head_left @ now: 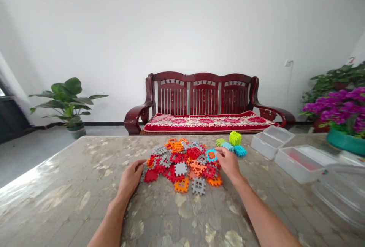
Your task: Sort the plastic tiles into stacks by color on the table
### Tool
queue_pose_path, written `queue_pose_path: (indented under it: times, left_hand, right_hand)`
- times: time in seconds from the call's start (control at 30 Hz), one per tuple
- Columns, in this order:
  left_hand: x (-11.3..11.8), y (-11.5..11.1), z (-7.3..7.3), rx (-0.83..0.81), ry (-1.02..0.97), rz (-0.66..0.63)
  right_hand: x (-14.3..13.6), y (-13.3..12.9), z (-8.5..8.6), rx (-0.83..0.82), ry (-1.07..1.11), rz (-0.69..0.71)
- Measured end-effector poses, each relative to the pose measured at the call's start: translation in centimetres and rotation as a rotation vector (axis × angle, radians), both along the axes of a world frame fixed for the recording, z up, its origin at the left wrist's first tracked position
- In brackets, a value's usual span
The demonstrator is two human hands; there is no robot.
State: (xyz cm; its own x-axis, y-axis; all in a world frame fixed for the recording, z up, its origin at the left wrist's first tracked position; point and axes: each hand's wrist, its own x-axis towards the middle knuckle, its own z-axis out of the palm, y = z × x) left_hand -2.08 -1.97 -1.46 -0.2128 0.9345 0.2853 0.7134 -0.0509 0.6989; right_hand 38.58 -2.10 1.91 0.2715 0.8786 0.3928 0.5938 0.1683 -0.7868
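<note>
A heap of interlocking plastic tiles in red, grey and orange lies on the table, several with window-like cutouts. My right hand is at the heap's right side, thumb and fingers pinched on a bright blue square tile with notched edges and an open middle. My left hand rests against the heap's left edge. Its fingers reach toward an orange tile, thumb slightly apart, and I see nothing gripped in it. Just beyond my right hand are a lime-green block and a few blue tiles.
The patterned tablecloth covers the table. At the right stand a clear plastic box, another box with something red inside, and a clear lid or container. Purple flowers stand behind them. A wooden bench is beyond the table.
</note>
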Motion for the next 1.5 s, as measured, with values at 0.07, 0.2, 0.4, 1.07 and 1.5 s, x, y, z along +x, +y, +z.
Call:
queue_pose_path:
  times: [0.07,0.2,0.4,1.07,1.5]
  left_hand:
    - [0.0,0.0,0.0,-0.001,0.004,0.003]
    - [-0.1,0.0,0.0,-0.012,-0.005,-0.016]
    - [0.1,-0.3,0.4,-0.014,0.003,-0.016]
    - [-0.3,0.2,-0.1,-0.031,0.075,0.007]
    - [-0.9,0.5,-0.6,-0.03,0.106,-0.025]
  right_hand:
    - [0.9,0.2,-0.7,-0.045,-0.018,-0.005]
    - [0.7,0.1,-1.7,-0.14,-0.107,0.017]
    - [-0.6,-0.3,-1.8,-0.096,-0.374,-0.001]
    - [-1.1,-0.4,-1.1,-0.224,-0.502,-0.029]
    - [6.7,2.2,-1.0,0.321,-0.124,-0.366]
